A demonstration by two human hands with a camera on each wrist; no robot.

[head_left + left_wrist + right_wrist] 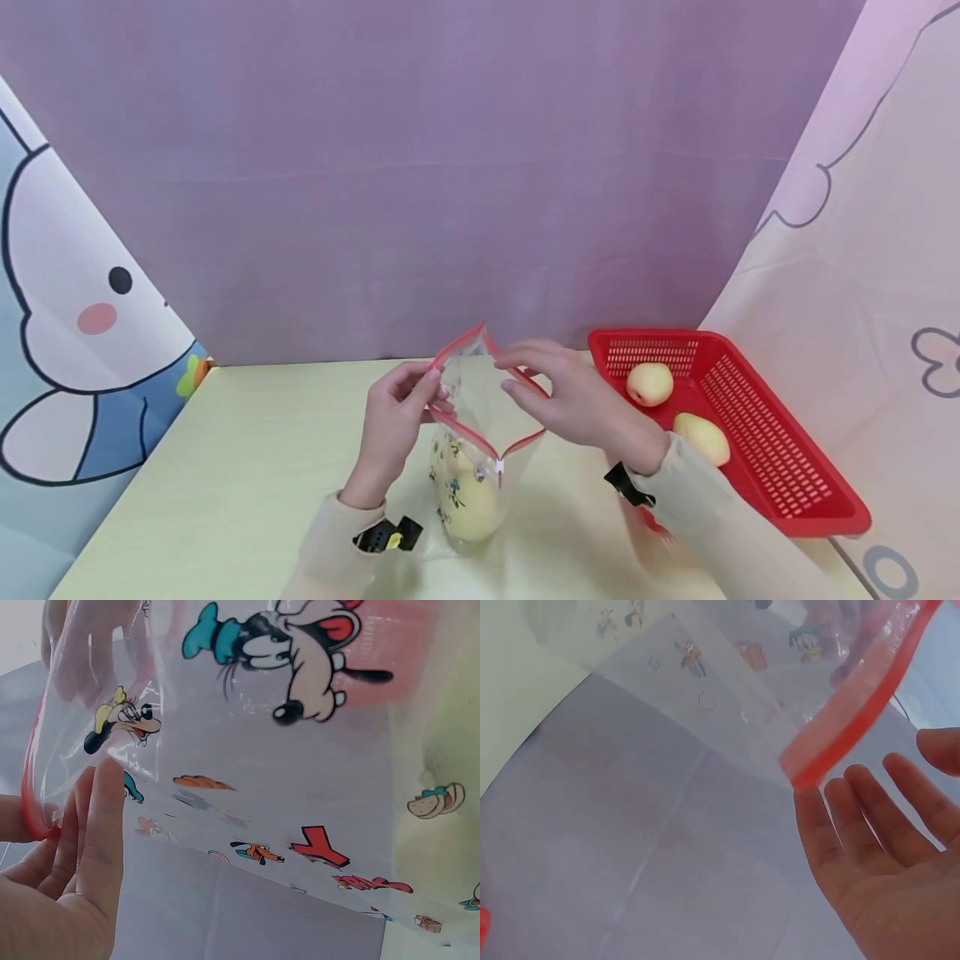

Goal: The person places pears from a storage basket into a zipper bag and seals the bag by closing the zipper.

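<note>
The bag (247,750) is of thin, transparent plastic, smooth and glossy, with printed figures. Its red closing strip (855,720) looks also plastic, with a soft shine. The basket (780,450) is of stiff, smooth plastic, slightly shiny. The backdrop (450,167) is matt cloth, finely creased. The tabletop (247,467) appears smooth, though its material I cannot surely determine.

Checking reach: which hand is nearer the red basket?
Right: right hand is at the bag's rim, side nearest the red basket; left hand pinches the rim's opposite side, farther off.

Curtained booth (450,183) (cartoon-printed side panels (67,333))
</note>
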